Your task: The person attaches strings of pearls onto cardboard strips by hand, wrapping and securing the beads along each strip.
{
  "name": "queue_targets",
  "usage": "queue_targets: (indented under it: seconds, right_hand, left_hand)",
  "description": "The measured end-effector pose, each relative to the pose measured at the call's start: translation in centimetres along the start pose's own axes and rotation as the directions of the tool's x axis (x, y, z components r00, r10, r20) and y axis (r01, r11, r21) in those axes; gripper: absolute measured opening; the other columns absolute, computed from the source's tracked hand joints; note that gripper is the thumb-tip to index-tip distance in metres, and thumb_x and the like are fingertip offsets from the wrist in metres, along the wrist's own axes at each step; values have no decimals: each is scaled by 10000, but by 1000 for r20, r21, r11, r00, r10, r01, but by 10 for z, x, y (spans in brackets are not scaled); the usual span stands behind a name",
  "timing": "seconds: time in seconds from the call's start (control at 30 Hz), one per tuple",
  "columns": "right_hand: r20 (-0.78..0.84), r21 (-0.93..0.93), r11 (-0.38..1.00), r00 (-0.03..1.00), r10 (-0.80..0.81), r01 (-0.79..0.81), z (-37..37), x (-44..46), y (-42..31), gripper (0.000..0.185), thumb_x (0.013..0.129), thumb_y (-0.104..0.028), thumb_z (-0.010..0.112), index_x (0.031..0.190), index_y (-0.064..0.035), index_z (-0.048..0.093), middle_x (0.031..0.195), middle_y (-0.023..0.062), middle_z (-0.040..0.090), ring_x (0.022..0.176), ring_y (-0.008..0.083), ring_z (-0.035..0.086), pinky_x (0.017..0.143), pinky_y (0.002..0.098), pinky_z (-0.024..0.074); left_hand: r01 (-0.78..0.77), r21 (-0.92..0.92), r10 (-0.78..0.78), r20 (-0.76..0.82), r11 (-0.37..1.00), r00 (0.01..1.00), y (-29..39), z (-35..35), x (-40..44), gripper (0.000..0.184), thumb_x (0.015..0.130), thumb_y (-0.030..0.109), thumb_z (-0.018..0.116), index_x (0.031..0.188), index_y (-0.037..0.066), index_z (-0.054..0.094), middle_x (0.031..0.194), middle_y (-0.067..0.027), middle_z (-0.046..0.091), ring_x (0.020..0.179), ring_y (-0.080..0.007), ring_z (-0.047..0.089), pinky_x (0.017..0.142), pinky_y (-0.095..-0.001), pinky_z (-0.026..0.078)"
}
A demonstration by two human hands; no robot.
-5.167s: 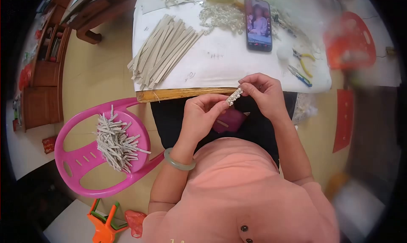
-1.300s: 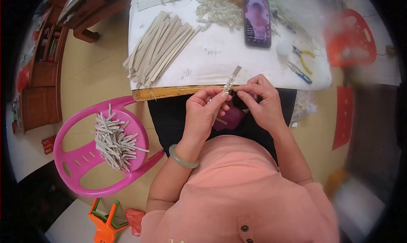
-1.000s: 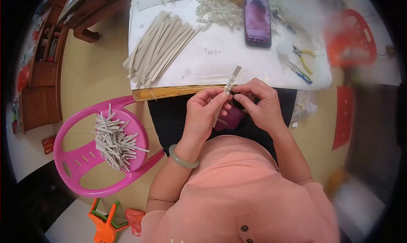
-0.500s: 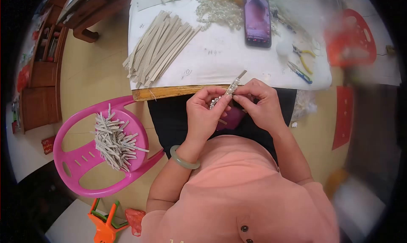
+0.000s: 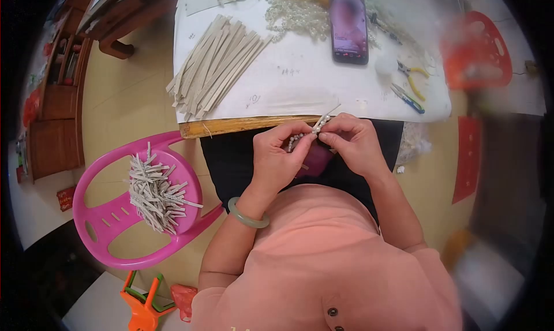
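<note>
Two hands [image 5: 283,153] pinch a beaded strip [image 5: 321,122] at the tabletop's [image 5: 311,94] front edge

The left hand grasps the narrow, pale strip between thumb and forefinger, while the right hand [image 5: 356,144] pinches it from the other side, fingertips close to the left's; which beads they press is too small to tell. The strip is tilted, its bare upper end rising above the fingers, and it is held over the person's lap, just before the wooden edge. A string of pearl-like beads [image 5: 293,141] curves beside the left thumb and forefinger. A pale green bangle [image 5: 248,214] circles the left wrist.

On the white-covered surface, a fanned pile of long strips [image 5: 218,68] lies to the left, a smartphone [image 5: 350,28] beside a tangle of beads [image 5: 294,18] at the back, and yellow-handled pliers [image 5: 415,84] near blue-handled pliers [image 5: 408,98] to the right. Left of the person, a pink plastic chair [image 5: 85,186] bears a heap of short strips [image 5: 151,186].
</note>
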State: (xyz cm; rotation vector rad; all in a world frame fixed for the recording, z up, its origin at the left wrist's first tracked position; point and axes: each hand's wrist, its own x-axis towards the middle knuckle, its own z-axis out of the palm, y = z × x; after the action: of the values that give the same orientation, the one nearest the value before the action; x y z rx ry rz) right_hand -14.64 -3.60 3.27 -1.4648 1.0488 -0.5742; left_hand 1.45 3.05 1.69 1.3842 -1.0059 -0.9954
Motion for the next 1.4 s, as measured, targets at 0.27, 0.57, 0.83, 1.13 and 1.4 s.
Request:
queue_targets:
  seconds: [0.27,0.57,0.83,1.13,1.4]
  right_hand:
    - [44,71,995,997,63,-66,-1,4,-2,86,773,-29,679,826,33,652,760,43,654,682,82,592,643,232,478]
    - [79,203,979,997,0,-16,2,47,-8,180,879,-139,613,935,32,628,788,50,657,722,82,604,652,233,494]
    - [75,261,963,996,51,-69,5,49,-4,147,868,-80,579,929,46,624,840,64,661,731,102,625,674,257,525]
    - [-138,-382,924,989,-57,0,14,42,-9,222,773,-79,652,978,-10,603,735,143,614,620,172,609,605,286,486]
    - [-280,34,940,906,-317,340,-26,20,-45,229,917,-125,573,1110,-3,591,959,51,629,838,81,570,727,233,460]
  left_hand:
    - [-190,238,164,123,953,979,5,-4,3,120,754,-23,672,869,10,662,734,-41,653,625,-57,564,584,-195,452]
    - [-409,523,479,2,748,878,13,3,29,135,739,-39,640,857,17,606,734,-104,603,586,-236,573,534,-294,442]
    - [-436,594,526,26,676,850,-3,7,30,158,707,-55,635,838,26,600,762,-97,606,697,-277,580,610,-348,465]
    - [-425,755,424,215,499,880,6,13,26,179,687,-36,625,856,17,596,790,-113,599,733,-282,557,602,-358,467]
    - [231,-527,-97,270,818,958,28,-18,18,111,853,41,617,946,30,556,880,-137,665,714,-139,615,632,-248,508]
